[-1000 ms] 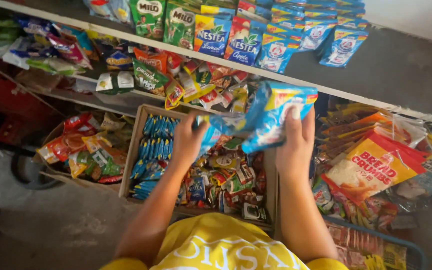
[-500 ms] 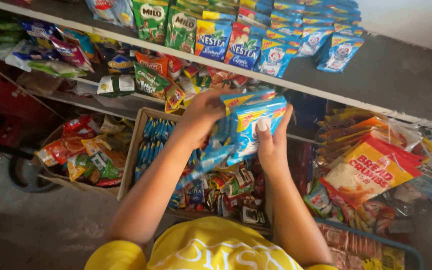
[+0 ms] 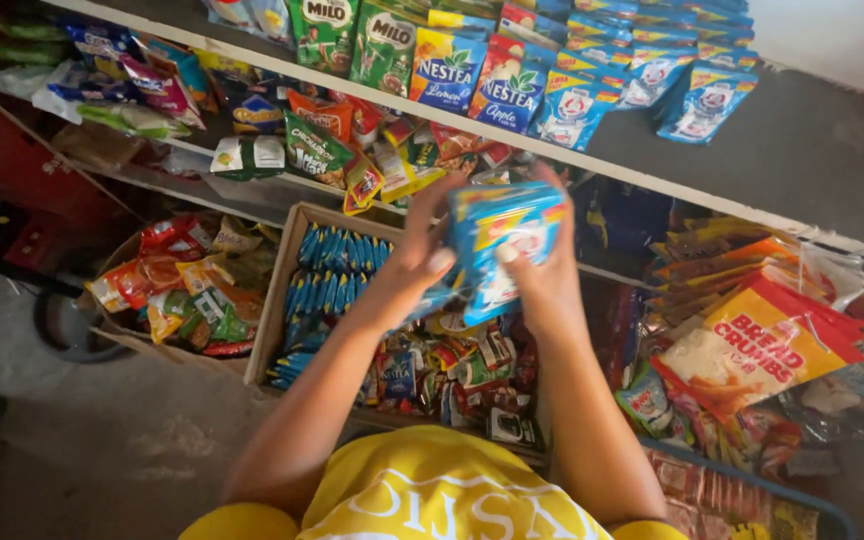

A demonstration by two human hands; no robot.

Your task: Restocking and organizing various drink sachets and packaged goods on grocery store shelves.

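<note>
Both of my hands hold one stack of blue sachet packets (image 3: 500, 250) up in front of me, over a wooden box. My left hand (image 3: 422, 255) grips the stack's left edge with the thumb on its face. On the right side my right hand (image 3: 542, 275) clasps it, fingers wrapped behind. The packets are light blue with red and yellow print. Below them the wooden box (image 3: 277, 290) contains rows of small blue packets (image 3: 327, 285) on its left and mixed colourful sachets (image 3: 452, 365) on its right.
A shelf rail (image 3: 652, 180) above carries hanging strips of green, yellow and blue drink sachets (image 3: 472, 65). A cardboard box of snack packs (image 3: 177, 285) sits at left. Orange breadcrumb bags (image 3: 752, 345) lie at right. Grey concrete floor (image 3: 82, 440) lower left.
The hands were spread wide on the packets a second ago. They have drawn together, squaring the packets into one compact stack held slightly higher.
</note>
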